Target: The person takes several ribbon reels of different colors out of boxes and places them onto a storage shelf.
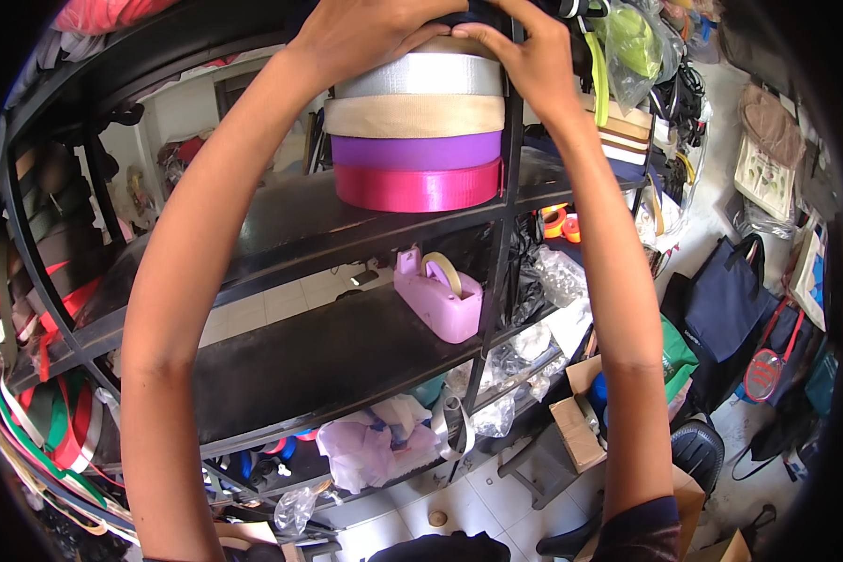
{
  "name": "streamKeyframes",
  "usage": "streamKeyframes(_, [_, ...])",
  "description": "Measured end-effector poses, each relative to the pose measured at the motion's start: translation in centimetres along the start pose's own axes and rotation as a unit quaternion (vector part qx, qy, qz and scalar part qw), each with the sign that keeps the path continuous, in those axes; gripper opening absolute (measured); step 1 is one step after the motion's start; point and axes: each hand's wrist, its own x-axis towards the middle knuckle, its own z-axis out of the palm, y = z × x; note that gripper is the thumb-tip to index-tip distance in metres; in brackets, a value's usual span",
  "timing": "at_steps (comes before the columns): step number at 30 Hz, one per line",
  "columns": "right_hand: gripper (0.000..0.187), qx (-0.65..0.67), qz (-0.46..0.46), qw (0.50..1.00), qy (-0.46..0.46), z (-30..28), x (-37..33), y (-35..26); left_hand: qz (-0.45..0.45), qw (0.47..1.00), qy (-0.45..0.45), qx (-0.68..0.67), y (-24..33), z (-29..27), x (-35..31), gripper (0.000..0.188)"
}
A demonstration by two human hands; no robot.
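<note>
From my end, the left hand (375,28) and right hand (541,61) are raised close together at the view's upper edge, thumbs nearly meeting. Their fingers are partly cut off, so I can't tell whether either grips anything. Just below both, neither hand clearly nearer, the stack of ribbon rolls (417,150) stands with its axis upright on the black shelf (286,220); its top seems hidden. Lower down sits a lilac tape dispenser (454,316).
</note>
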Motion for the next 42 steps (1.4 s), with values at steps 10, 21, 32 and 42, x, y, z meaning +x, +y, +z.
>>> streamKeyframes(10, [0.035,-0.074,-0.032,0.996,0.045,0.0,-1.0,2.3,-0.279,0.954,0.109,0.015,1.2,-0.8,-6.4,0.026])
streamKeyframes(21, [0.036,-0.096,-0.037,0.994,0.040,-0.2,-0.8,2.6,-0.795,0.500,0.094,-0.329,-1.7,1.9,-10.3,0.063])
streamKeyframes(32, [0.038,-0.170,-0.054,0.983,0.048,-0.6,-1.5,5.0,-0.771,0.490,-0.017,-0.407,-1.9,4.2,-10.1,0.069])
streamKeyframes(42, [0.037,-0.275,-0.050,0.960,0.000,-1.3,-0.7,4.2,-0.777,0.474,-0.050,-0.411,-3.5,6.6,-11.9,0.067])
